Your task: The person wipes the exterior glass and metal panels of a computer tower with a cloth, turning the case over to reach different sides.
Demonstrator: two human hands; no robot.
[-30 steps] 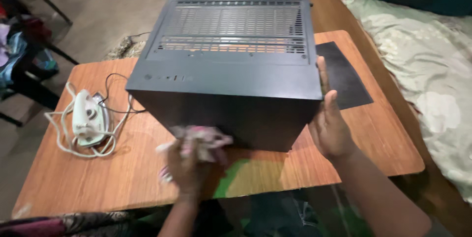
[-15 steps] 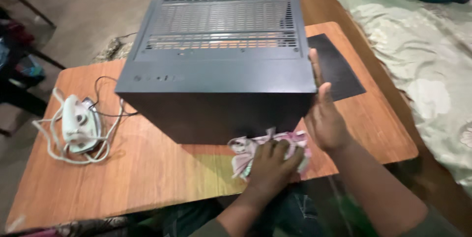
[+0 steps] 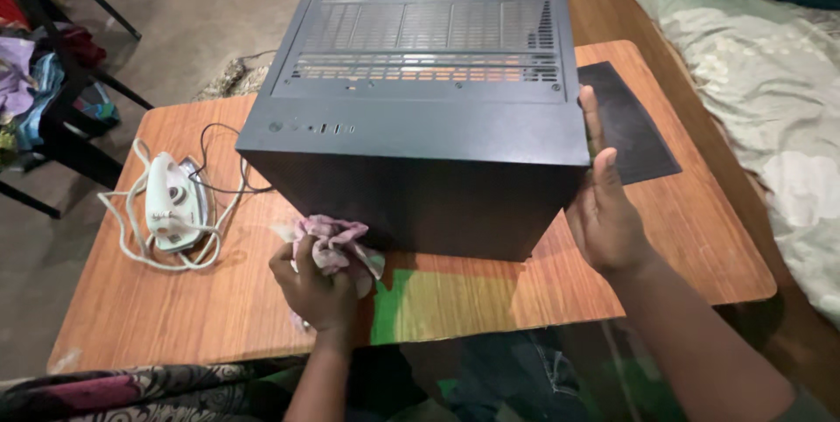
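The dark computer case [image 3: 420, 125] lies on its side in the middle of the wooden counter [image 3: 131, 308], its vented panel facing up and its long axis running left to right across the counter. It looks heavy and rigid with smooth, perhaps slippery panels, best gripped at its edges. The left hand [image 3: 317, 286] is closed around a soft, crumpled pinkish cloth [image 3: 335, 241], pressed against the case's near face low down. The right hand [image 3: 604, 199] lies flat, fingers extended, against the right end. A white iron [image 3: 172, 201] with coiled cord sits left; a dark mat [image 3: 626, 129] lies right, a bed [image 3: 761, 72] beyond.
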